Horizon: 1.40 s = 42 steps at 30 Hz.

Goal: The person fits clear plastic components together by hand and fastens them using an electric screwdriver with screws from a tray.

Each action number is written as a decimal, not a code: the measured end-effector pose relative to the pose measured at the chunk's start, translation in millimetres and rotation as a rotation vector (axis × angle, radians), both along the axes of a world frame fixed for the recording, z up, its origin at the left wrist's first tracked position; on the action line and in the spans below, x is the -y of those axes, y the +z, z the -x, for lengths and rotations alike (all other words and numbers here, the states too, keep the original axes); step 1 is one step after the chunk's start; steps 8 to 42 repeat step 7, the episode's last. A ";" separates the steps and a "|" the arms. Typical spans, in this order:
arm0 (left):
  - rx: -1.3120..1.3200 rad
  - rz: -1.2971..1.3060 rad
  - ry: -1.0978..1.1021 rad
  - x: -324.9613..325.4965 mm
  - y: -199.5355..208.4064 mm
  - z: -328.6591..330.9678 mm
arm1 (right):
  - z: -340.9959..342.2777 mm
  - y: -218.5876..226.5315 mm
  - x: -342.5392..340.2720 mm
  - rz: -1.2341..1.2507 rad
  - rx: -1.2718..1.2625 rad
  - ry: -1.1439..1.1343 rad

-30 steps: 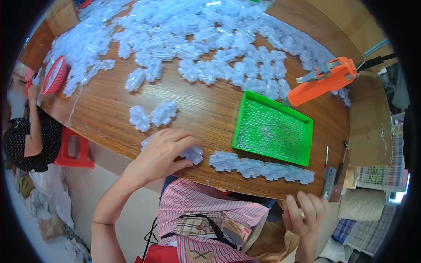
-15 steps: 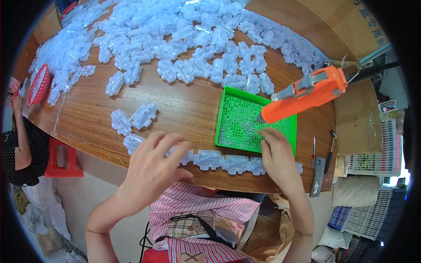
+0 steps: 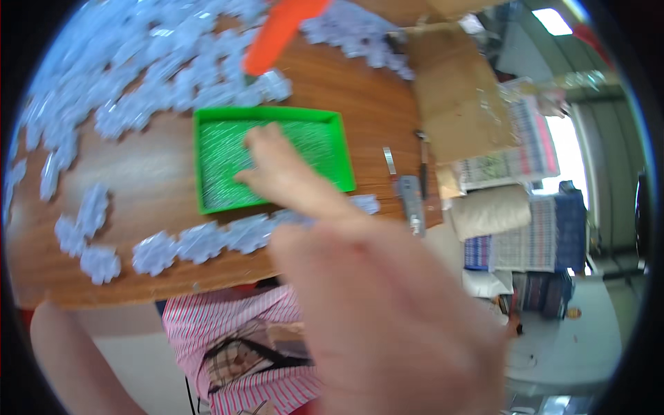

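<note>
My right hand reaches into a green tray of small metal screws. Its thumb and forefinger are spread, and no held thing shows between them. A large blurred shape, seemingly my left hand, is very close to the view and covers part of my right forearm; its fingers cannot be made out. My bent left arm shows at the lower left. Clear plastic housings form a row along the table edge below the tray. Above it, partly cut off, hangs an orange electric screwdriver.
Many more clear plastic housings are heaped across the far left of the wooden table. Right of the tray lie a grey-handled tool and a dark-handled tool. A cardboard sheet and stacked crates stand beyond.
The view has swung right, so the table appears further left. My right hand has moved deeper into the tray. My left hand has left the row of housings, seemingly raised close to the view.
</note>
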<state>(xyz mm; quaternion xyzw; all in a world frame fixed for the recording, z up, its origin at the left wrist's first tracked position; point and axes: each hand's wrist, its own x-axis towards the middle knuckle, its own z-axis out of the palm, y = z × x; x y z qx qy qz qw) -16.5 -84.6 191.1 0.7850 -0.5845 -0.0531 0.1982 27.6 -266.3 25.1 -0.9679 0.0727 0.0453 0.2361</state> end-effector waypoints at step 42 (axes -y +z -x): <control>0.145 -0.066 -0.132 25.7 31.2 9.4 | -6.4 -14.7 14.0 -0.062 -0.031 0.058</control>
